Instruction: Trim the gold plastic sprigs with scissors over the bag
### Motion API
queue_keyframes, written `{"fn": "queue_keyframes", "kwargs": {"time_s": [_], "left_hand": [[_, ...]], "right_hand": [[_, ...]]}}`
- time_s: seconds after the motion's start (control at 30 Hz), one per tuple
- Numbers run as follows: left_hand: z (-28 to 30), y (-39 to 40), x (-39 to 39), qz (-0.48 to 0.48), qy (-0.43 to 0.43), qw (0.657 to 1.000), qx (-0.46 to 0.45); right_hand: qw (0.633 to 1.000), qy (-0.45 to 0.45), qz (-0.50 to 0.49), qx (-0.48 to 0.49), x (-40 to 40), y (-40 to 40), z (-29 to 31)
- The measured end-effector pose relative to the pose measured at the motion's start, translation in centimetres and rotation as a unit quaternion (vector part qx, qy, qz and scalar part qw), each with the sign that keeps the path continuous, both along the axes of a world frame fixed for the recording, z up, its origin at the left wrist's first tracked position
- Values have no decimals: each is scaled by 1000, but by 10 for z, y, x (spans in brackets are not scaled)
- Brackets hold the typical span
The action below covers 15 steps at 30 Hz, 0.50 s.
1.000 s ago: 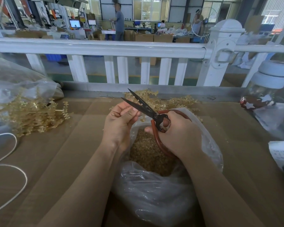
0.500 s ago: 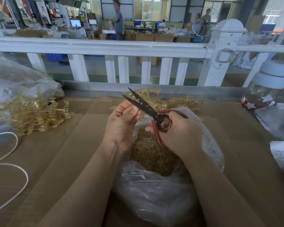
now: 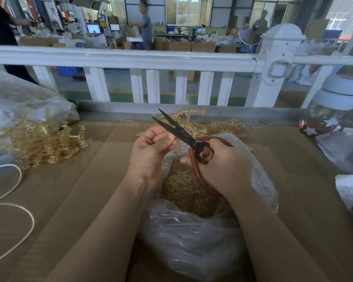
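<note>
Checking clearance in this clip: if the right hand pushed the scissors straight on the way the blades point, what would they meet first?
Probably the left hand: the black blades of the red-handled scissors in the right hand pass just above its fingertips, pointing up-left. Beyond that, likely the white fence rail, though depth is unclear.

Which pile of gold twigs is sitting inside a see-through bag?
The pile of small cut bits under the hands sits inside the open clear bag. The pile behind the scissors lies bare on the table; the left pile spills from its bag.
</note>
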<state>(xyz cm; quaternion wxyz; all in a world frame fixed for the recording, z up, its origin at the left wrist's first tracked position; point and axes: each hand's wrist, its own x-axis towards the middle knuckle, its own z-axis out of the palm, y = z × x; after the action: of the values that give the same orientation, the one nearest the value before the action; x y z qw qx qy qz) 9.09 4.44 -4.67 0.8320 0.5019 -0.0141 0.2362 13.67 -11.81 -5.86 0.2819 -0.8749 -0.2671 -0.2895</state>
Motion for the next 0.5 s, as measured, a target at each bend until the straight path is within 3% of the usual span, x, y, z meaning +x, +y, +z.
{"fn": "queue_keyframes", "kwargs": {"time_s": [0.2, 0.5], "left_hand": [[-1, 0, 1, 26, -8, 999, 33], [-5, 0, 4, -10, -24, 999, 43]], "right_hand": [[999, -31, -2, 16, 0, 0, 2], [999, -36, -10, 11, 5, -1, 0]]}}
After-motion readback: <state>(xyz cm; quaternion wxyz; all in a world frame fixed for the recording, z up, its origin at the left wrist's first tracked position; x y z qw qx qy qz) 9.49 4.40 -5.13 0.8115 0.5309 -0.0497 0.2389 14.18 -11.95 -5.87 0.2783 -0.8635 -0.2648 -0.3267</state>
